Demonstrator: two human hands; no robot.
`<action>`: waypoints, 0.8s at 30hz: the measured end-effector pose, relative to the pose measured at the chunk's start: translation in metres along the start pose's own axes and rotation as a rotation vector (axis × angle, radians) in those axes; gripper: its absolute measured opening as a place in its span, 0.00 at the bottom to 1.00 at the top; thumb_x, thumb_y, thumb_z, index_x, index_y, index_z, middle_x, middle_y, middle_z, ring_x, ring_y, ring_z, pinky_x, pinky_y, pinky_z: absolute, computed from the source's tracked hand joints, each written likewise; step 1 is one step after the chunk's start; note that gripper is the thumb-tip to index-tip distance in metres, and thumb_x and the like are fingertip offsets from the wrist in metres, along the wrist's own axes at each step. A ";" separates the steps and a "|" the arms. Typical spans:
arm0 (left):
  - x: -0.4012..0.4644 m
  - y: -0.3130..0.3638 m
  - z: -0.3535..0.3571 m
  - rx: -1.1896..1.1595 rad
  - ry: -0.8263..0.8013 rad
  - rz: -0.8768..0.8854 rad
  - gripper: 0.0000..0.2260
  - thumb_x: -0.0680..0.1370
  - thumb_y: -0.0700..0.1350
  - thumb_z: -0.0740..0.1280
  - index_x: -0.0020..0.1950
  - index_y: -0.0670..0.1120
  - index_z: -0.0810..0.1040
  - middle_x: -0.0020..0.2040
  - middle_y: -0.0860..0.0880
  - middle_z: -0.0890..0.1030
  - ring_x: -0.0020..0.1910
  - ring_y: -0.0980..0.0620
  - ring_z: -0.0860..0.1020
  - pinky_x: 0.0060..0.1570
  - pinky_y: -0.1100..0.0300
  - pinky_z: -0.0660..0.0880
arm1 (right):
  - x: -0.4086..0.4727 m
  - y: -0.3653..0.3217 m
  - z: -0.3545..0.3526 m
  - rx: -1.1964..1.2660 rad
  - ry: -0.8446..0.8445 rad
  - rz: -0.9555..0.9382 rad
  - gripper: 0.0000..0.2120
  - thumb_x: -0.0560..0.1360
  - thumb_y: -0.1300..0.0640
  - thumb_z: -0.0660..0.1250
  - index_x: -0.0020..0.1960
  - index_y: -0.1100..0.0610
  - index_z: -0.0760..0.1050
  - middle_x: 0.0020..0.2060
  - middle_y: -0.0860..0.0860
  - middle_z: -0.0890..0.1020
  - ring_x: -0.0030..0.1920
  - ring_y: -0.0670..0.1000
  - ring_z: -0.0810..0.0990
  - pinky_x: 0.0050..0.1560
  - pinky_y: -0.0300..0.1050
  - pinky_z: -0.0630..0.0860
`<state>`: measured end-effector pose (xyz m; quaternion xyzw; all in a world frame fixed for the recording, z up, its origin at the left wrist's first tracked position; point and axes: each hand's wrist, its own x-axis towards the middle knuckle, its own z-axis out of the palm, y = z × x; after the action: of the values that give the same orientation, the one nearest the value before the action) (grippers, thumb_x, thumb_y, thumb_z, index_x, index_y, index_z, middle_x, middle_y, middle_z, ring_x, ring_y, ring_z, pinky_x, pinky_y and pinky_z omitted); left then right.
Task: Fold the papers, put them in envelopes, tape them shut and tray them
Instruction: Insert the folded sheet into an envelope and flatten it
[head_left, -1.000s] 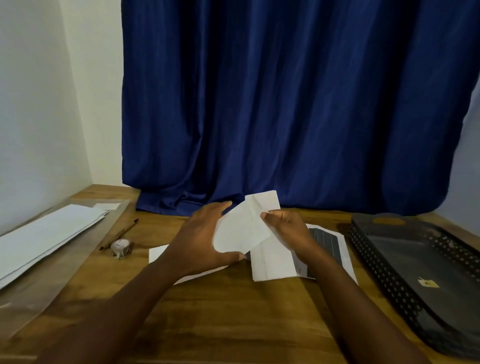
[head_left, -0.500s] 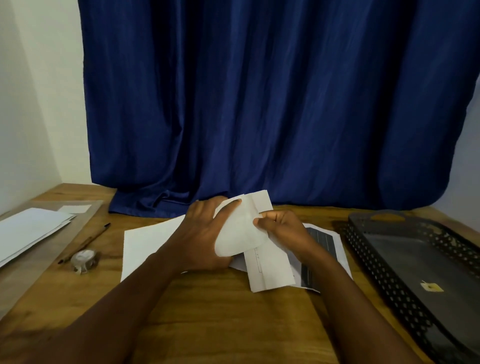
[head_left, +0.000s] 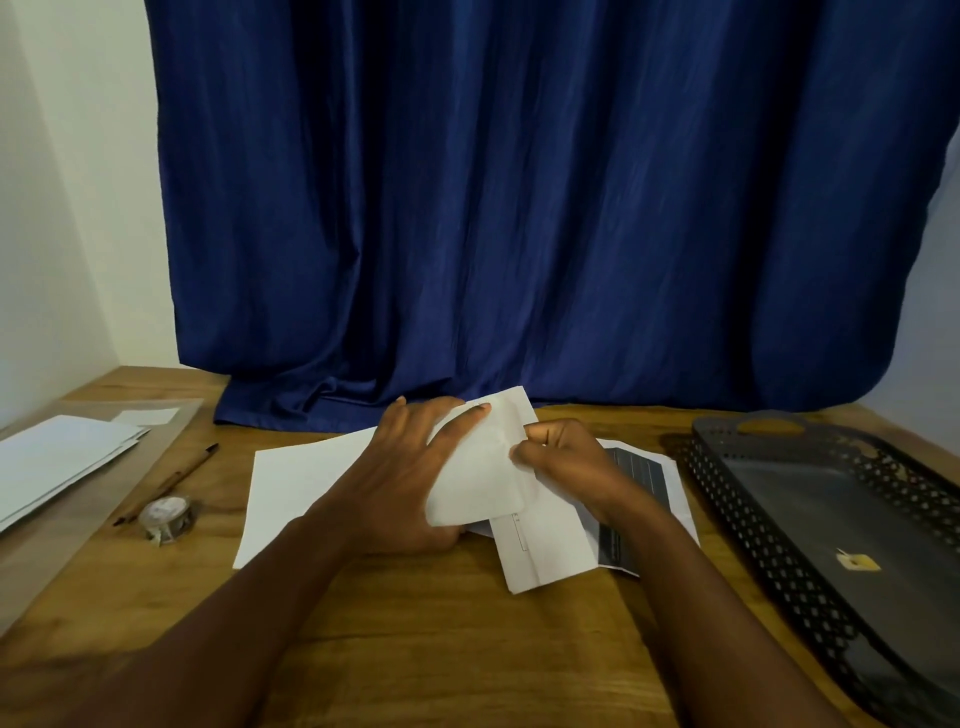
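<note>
A white envelope (head_left: 480, 478) is held just above the wooden table, at its middle. My left hand (head_left: 402, 480) grips its left side, fingers spread over the top and thumb underneath. My right hand (head_left: 563, 462) pinches a folded white paper (head_left: 545, 545) at the envelope's right edge. The paper's lower end sticks out below the envelope. A flat white sheet (head_left: 296, 488) lies under my left wrist. A roll of clear tape (head_left: 166, 515) sits to the left. A dark perforated tray (head_left: 831, 519) stands at the right.
A stack of white envelopes (head_left: 57, 462) lies on a clear sleeve at the far left. A pencil (head_left: 169, 483) lies beside the tape. A printed sheet with a dark block (head_left: 636, 483) lies under my right hand. A blue curtain (head_left: 519, 208) hangs behind the table.
The view has shifted, and the flat sheet under my left wrist now shows. My left fingers have spread further over the envelope. Both hands have sunk slightly toward the table.
</note>
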<state>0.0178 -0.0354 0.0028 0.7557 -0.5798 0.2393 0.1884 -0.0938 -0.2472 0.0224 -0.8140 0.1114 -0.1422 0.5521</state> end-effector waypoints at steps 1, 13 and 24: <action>0.000 0.000 0.002 -0.003 -0.012 -0.003 0.53 0.65 0.69 0.72 0.82 0.52 0.52 0.77 0.48 0.62 0.74 0.48 0.62 0.76 0.37 0.58 | -0.001 -0.001 0.001 0.010 -0.009 -0.011 0.09 0.76 0.51 0.72 0.41 0.38 0.85 0.43 0.41 0.88 0.43 0.43 0.87 0.35 0.31 0.78; 0.000 0.011 0.014 -0.094 -0.051 -0.054 0.53 0.65 0.74 0.70 0.82 0.60 0.48 0.78 0.52 0.63 0.75 0.51 0.64 0.77 0.46 0.45 | -0.002 0.002 0.014 -0.139 0.052 0.010 0.11 0.71 0.46 0.78 0.49 0.42 0.78 0.41 0.36 0.84 0.42 0.42 0.84 0.35 0.31 0.75; 0.002 0.015 0.004 -0.059 -0.006 -0.049 0.50 0.67 0.66 0.74 0.82 0.52 0.54 0.73 0.50 0.69 0.71 0.50 0.68 0.77 0.42 0.57 | -0.003 0.001 0.014 -0.149 0.135 -0.009 0.14 0.66 0.40 0.79 0.41 0.45 0.77 0.31 0.32 0.82 0.36 0.37 0.83 0.25 0.26 0.72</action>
<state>0.0047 -0.0433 0.0007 0.7644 -0.5687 0.2153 0.2144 -0.0915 -0.2348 0.0160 -0.8419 0.1547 -0.1904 0.4806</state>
